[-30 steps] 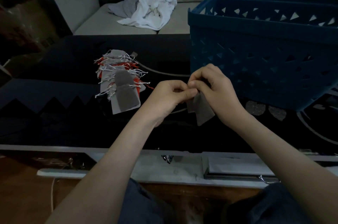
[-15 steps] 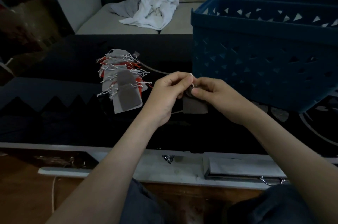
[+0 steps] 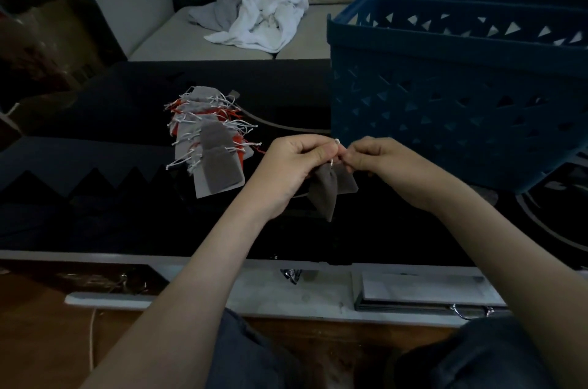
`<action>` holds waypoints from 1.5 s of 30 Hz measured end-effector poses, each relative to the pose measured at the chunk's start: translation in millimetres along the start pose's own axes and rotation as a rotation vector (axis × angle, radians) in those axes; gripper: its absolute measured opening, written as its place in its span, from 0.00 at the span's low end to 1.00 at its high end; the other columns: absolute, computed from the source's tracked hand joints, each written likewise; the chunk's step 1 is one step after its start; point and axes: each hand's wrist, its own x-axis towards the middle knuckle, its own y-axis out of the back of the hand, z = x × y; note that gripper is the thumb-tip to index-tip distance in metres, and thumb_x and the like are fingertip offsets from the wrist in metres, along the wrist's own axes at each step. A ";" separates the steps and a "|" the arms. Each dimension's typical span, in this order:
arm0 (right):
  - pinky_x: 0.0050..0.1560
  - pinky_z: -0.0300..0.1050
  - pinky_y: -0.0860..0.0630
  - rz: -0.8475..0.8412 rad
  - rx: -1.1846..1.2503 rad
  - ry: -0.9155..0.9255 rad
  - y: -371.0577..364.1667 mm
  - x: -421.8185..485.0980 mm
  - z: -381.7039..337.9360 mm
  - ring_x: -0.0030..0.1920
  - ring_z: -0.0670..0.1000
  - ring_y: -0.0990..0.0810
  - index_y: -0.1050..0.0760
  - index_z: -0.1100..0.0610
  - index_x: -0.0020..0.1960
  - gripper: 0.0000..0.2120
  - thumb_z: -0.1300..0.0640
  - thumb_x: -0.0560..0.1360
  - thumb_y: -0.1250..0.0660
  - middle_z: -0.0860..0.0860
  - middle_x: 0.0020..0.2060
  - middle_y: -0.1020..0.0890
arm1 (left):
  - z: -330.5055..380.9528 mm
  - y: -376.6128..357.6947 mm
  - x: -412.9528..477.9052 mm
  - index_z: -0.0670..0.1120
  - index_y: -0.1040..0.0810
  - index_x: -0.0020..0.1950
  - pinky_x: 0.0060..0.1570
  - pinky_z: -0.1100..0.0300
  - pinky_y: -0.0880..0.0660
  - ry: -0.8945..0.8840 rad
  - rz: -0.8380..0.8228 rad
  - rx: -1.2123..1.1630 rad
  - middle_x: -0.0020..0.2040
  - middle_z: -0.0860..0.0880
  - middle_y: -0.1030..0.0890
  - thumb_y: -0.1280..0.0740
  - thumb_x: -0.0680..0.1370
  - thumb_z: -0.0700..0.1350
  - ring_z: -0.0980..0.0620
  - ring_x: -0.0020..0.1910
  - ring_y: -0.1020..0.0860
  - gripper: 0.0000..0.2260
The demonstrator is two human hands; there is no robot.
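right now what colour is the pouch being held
Dark grey and plain, with no pattern; the pouch shows best in the head view.

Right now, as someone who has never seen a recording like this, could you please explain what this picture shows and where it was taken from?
There is no machine here: these are a person's two bare hands, filmed by one wide-angle camera worn on the head, looking forward and down. That is why the arms enter from the bottom edge. The left hand and the right hand meet in the middle, and each pinches the top of a small grey pouch, which hangs below their grip over the dark table. To its left lies a pile of similar pouches with white and red strings. A blue basket with triangular holes stands on the right. Behind the table, crumpled white and grey cloths lie on a pale sofa.
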 end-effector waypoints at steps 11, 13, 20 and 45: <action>0.36 0.34 0.33 0.130 0.429 0.091 -19.7 4.7 -8.8 0.32 0.43 0.30 0.27 0.57 0.39 0.13 0.62 0.81 0.44 0.47 0.30 0.26 | -14.3 -5.7 11.7 0.49 0.20 0.42 0.43 0.63 0.25 -0.015 0.312 0.241 0.37 0.52 0.18 0.31 0.76 0.40 0.58 0.38 0.20 0.05; 0.38 0.34 0.32 0.124 0.343 0.176 -21.4 2.9 -8.2 0.36 0.44 0.29 0.25 0.56 0.41 0.11 0.63 0.80 0.42 0.46 0.34 0.23 | -15.0 -5.6 11.8 0.48 0.19 0.42 0.46 0.59 0.24 -0.002 0.334 0.224 0.40 0.49 0.17 0.31 0.76 0.41 0.54 0.42 0.19 0.05; 0.50 0.49 0.25 0.235 0.036 0.267 -24.5 2.0 -8.5 0.42 0.49 0.22 0.23 0.55 0.45 0.07 0.65 0.76 0.36 0.55 0.39 0.19 | -10.6 -4.3 7.5 0.47 0.17 0.48 0.42 0.69 0.26 0.005 0.255 0.203 0.43 0.50 0.16 0.35 0.79 0.41 0.58 0.44 0.19 0.07; 0.43 0.31 0.24 0.380 -0.073 0.285 -29.8 -3.4 -15.2 0.39 0.39 0.19 0.25 0.58 0.45 0.04 0.66 0.74 0.33 0.46 0.35 0.17 | -7.9 -15.1 0.0 0.46 0.18 0.45 0.45 0.61 0.26 -0.092 0.299 0.347 0.40 0.48 0.18 0.36 0.79 0.44 0.53 0.43 0.20 0.08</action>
